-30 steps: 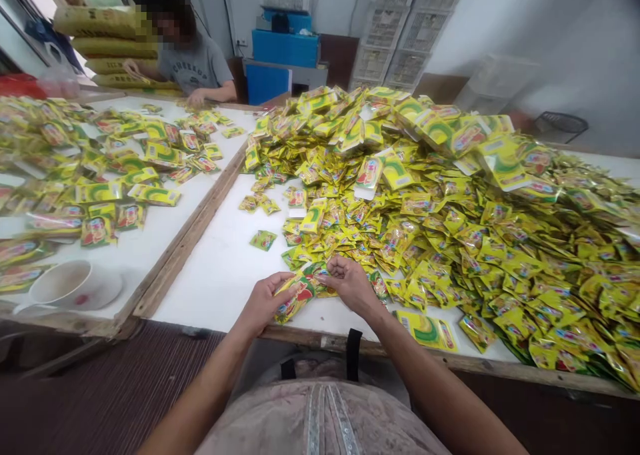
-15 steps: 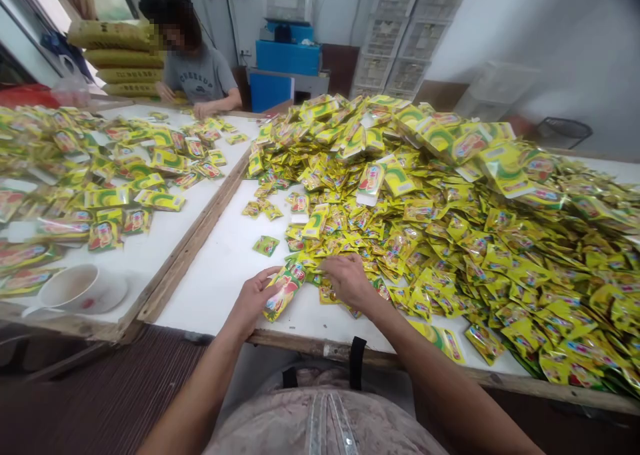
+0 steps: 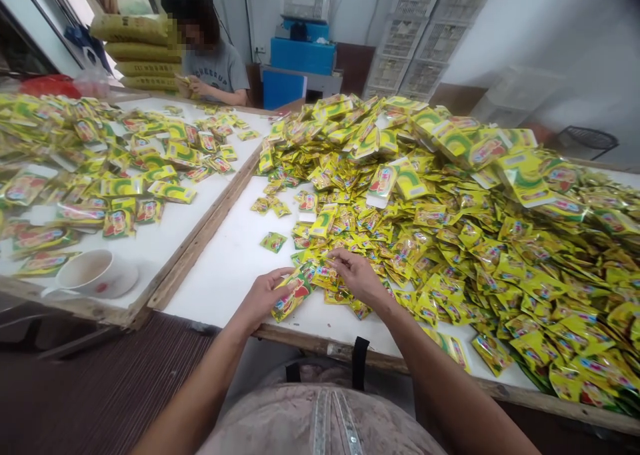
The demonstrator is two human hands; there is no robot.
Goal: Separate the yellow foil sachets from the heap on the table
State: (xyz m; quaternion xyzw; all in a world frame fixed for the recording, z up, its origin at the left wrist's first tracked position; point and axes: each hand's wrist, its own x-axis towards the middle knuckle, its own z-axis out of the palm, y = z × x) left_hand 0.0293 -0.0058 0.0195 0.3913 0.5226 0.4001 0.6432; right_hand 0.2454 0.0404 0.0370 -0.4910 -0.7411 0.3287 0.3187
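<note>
My left hand (image 3: pixel 264 298) is closed on a yellow-green box (image 3: pixel 294 296) with red fruit printed on it, held tilted low over the white table near its front edge. Just right of the box, my right hand (image 3: pixel 357 275) has its fingertips together at a small yellow packet (image 3: pixel 327 276); whether it grips the packet is hard to tell. A large heap of small yellow packets (image 3: pixel 450 242) spreads to the right of my hands. A single green packet (image 3: pixel 273 242) lies flat behind my left hand.
Yellow boxes (image 3: pixel 383 182) lie on top of the heap. More boxes (image 3: pixel 120 187) cover the left table, where a white cup (image 3: pixel 93 272) stands near the front edge. A wooden edge strip (image 3: pixel 210 225) divides the tables. Across the left table sits a person (image 3: pixel 215 72).
The view has shifted, moving the scene slightly right. My right hand's fingers have lifted and spread a little beside the box. The person across has raised their hands from the table.
</note>
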